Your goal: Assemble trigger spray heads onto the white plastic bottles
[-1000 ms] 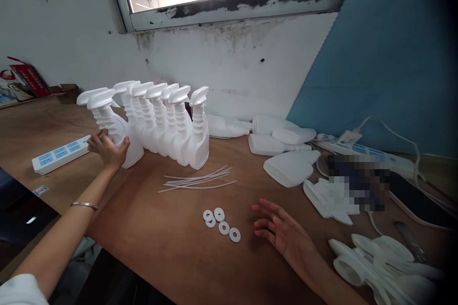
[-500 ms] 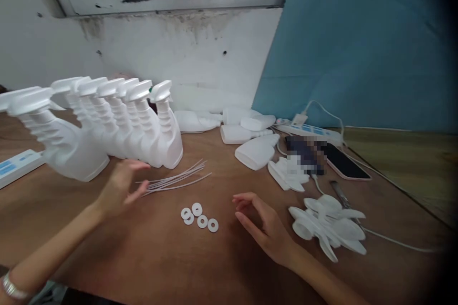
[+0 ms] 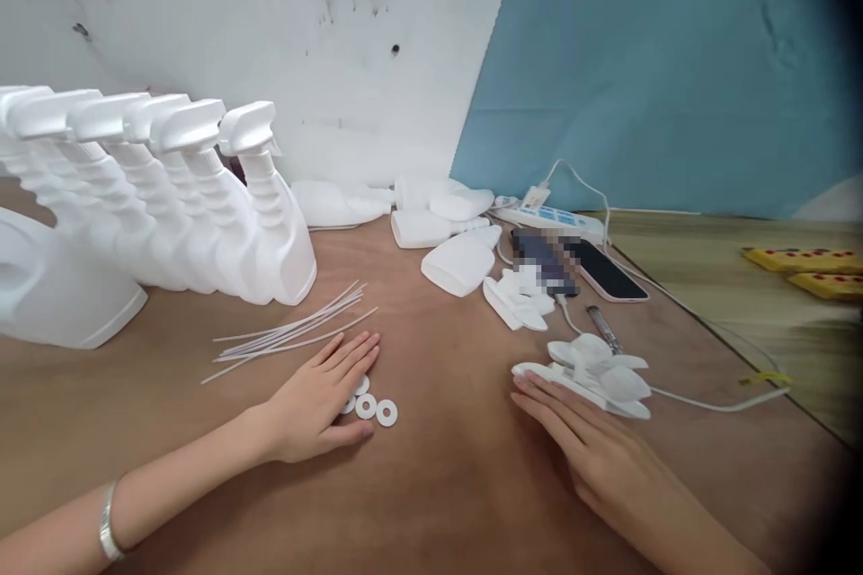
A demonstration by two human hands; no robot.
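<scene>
My left hand (image 3: 316,400) lies open and flat, its fingers partly covering several white ring washers (image 3: 387,413) on the table. Just beyond its fingertips is a loose bundle of thin white tubes (image 3: 289,337). On the other side, my right hand (image 3: 593,436) has its fingers stretched out against the near edge of a pile of white plastic spray heads (image 3: 600,368); they touch the pile without grasping it. A row of white spray bottles (image 3: 283,234) with trigger heads stands upright at the left.
Several white bottles without heads (image 3: 462,260) lie at the back near the wall. Flat white plastic pieces (image 3: 519,296), a phone (image 3: 607,269), a metal tool (image 3: 603,330) and a power strip (image 3: 553,220) are on the right, with a white cable (image 3: 707,406) running across the table.
My left hand has moved right from beside the tubes onto the washers. My right hand has moved right to the pile of spray heads. The view has tilted down and turned right.
</scene>
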